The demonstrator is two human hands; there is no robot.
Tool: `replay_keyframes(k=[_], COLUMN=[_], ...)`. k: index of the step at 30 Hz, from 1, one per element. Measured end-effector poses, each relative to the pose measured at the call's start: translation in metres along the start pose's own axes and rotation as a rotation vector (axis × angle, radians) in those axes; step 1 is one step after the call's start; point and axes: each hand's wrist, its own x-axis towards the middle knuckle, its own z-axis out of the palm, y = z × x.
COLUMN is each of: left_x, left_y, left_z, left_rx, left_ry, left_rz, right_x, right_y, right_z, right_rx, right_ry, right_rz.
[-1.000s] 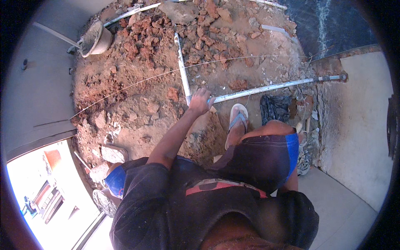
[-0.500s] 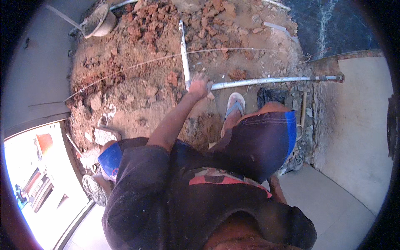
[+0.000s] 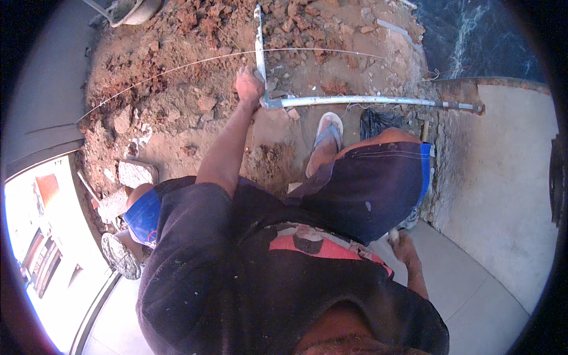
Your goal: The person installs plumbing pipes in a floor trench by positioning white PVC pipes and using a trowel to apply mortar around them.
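A white plastic pipe (image 3: 367,100) runs from the wall on the right to an elbow fitting (image 3: 271,103), where a second white pipe (image 3: 259,41) turns away from me. My left hand (image 3: 250,86) is closed on this second pipe just beyond the elbow, its back toward me. Some of its fingers are hidden. Low on the right, beside my bent knee, my right hand (image 3: 404,247) has curled fingers. A small pale thing shows at its fingertips, but what it is I cannot make out.
Broken soil and clods (image 3: 201,29) cover the ground. A thin string (image 3: 177,66) stretches across above it. A bucket (image 3: 137,10) stands at the far left, and a black plastic bag (image 3: 378,121) lies by my sandalled foot (image 3: 325,139). Rubble blocks (image 3: 137,173) lie left.
My left hand has moved from the elbow onto the pipe leading away. My right hand has come further into view beside my knee. The whole view has shifted slightly.
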Motion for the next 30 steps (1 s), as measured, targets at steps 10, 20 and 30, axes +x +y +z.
replay_keyframes(k=[10,20,30], left_x=[0.009,0.022,0.031], left_y=[0.010,-0.009,-0.001], left_z=[-0.022,-0.008,0.013], left_rx=[0.238,0.166,-0.109], left_ry=[-0.518,-0.669,-0.564], left_rz=[-0.021,-0.092,-0.347], right_x=[0.087,0.071,0.217], right_y=[0.051,0.062,-0.203], right_z=[0.110,-0.009,-0.091], right_rx=[-0.245,-0.236,-0.009], right_ry=[-0.088,0.161,0.165], right_rz=[-0.097,-0.090,-0.557])
